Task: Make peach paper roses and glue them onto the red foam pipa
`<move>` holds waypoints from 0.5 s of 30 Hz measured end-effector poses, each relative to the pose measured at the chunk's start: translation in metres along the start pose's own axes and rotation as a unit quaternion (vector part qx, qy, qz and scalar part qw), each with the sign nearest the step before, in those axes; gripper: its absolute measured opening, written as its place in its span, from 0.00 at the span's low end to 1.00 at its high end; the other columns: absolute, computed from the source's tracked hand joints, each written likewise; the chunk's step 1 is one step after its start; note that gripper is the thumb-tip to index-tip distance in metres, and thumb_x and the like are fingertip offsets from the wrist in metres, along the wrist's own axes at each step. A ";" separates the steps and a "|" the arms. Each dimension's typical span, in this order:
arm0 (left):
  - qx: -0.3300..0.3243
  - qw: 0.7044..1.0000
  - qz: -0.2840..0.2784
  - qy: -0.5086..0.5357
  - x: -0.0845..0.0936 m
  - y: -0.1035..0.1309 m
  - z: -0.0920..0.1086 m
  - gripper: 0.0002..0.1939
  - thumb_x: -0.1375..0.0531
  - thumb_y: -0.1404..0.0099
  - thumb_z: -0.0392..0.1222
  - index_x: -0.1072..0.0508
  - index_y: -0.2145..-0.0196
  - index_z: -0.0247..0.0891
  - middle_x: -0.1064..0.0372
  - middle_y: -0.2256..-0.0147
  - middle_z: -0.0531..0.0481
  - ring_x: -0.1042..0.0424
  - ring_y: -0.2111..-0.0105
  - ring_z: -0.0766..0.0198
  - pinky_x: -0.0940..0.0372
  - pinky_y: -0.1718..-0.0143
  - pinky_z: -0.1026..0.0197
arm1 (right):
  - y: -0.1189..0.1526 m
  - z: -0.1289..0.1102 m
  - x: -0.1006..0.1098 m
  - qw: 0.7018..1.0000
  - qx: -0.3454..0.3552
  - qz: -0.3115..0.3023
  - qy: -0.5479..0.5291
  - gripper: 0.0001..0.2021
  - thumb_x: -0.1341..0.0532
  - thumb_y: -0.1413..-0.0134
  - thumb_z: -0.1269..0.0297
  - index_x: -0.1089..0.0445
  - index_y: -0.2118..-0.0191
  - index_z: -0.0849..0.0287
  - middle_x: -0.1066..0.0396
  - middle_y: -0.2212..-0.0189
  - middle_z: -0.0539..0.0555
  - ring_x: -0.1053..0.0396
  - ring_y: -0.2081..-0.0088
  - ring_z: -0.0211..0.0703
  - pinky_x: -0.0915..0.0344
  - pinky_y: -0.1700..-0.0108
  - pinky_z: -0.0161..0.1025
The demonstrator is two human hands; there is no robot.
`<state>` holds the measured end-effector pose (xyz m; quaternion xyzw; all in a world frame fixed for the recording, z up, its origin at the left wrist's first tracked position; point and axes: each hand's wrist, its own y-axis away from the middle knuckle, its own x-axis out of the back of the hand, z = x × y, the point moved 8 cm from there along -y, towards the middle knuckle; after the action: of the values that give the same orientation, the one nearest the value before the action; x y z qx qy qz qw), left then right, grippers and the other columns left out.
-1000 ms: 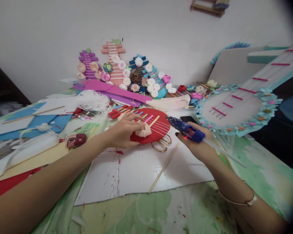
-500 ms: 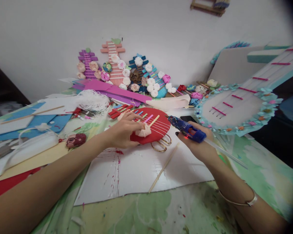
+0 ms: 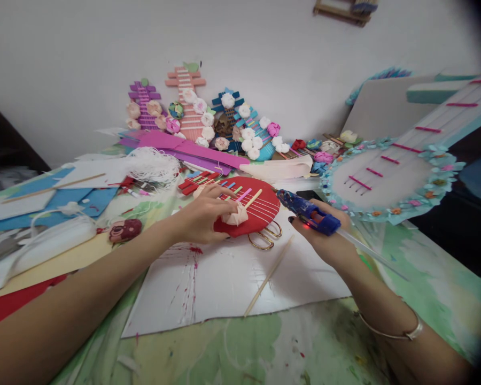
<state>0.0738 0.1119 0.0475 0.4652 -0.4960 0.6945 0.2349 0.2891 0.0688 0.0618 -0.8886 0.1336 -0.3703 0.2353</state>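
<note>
In the middle of the table, my left hand (image 3: 204, 215) grips a red model lute (image 3: 266, 199) with white strings and short coloured strips across it. My fingers curl over its front, near a cream paper flower (image 3: 235, 214) on its near edge. My right hand (image 3: 334, 243) is wrapped round a blue hot glue gun (image 3: 304, 211), its small red light on. A clear glue stick (image 3: 371, 252) juts from its back. The nozzle points left, close to the lute's right rim; whether it touches cannot be told. Gold-handled scissors (image 3: 262, 241) lie partly under the lute.
Beneath is a glue-stained white board (image 3: 220, 289) with a thin wooden stick (image 3: 269, 275) on it. Finished lutes (image 3: 190, 115) lean on the wall behind. A large white-and-blue lute (image 3: 380, 179) stands at right. White string (image 3: 154, 167) and a power strip (image 3: 50, 246) lie left.
</note>
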 end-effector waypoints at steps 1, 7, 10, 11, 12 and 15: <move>0.000 1.000 0.000 0.001 0.000 0.000 0.000 0.16 0.35 0.50 0.40 0.28 0.61 0.38 0.31 0.53 0.41 0.38 0.46 0.49 0.48 0.43 0.43 | 0.000 0.000 0.000 1.000 0.001 0.001 -0.001 0.09 0.38 0.58 0.61 0.40 0.77 0.55 0.45 0.81 0.44 0.48 0.77 0.36 0.47 0.74 0.34; 0.002 1.000 -0.003 -0.003 -0.002 0.001 -0.001 0.17 0.35 0.49 0.40 0.28 0.59 0.39 0.30 0.53 0.42 0.39 0.45 0.50 0.50 0.42 0.42 | 0.000 0.001 0.000 1.000 0.003 0.001 0.002 0.08 0.38 0.58 0.61 0.39 0.76 0.55 0.45 0.81 0.44 0.48 0.78 0.35 0.47 0.74 0.34; 0.004 1.000 -0.006 -0.006 -0.002 0.001 -0.001 0.18 0.36 0.48 0.40 0.29 0.58 0.39 0.31 0.53 0.41 0.39 0.46 0.49 0.50 0.42 0.41 | 0.000 0.001 0.000 1.000 0.002 0.003 0.005 0.09 0.38 0.57 0.60 0.39 0.76 0.55 0.45 0.81 0.44 0.48 0.78 0.35 0.47 0.74 0.34; 0.006 1.000 -0.007 -0.006 -0.001 0.000 -0.002 0.19 0.35 0.48 0.41 0.29 0.58 0.38 0.31 0.53 0.41 0.39 0.46 0.49 0.50 0.43 0.41 | 0.000 0.002 0.000 1.000 0.001 0.003 0.007 0.09 0.38 0.57 0.60 0.39 0.76 0.55 0.45 0.81 0.44 0.48 0.78 0.35 0.46 0.74 0.34; 0.008 1.000 -0.008 -0.006 -0.001 0.000 -0.002 0.20 0.35 0.48 0.43 0.30 0.57 0.38 0.31 0.53 0.40 0.39 0.46 0.48 0.49 0.43 0.41 | 0.000 0.002 0.000 1.000 0.000 0.004 0.007 0.09 0.38 0.58 0.60 0.40 0.76 0.55 0.44 0.81 0.45 0.48 0.78 0.36 0.46 0.74 0.34; 0.029 1.000 -0.009 0.000 0.000 0.000 -0.006 0.25 0.35 0.48 0.49 0.31 0.54 0.37 0.33 0.51 0.38 0.40 0.46 0.46 0.47 0.44 0.41 | 0.000 0.003 -0.001 1.000 0.000 0.003 0.006 0.10 0.38 0.58 0.59 0.40 0.77 0.55 0.44 0.81 0.45 0.48 0.78 0.36 0.46 0.74 0.34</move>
<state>0.0716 0.1170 0.0472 0.4758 -0.4716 0.7066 0.2278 0.2910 0.0705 0.0595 -0.8861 0.1379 -0.3747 0.2354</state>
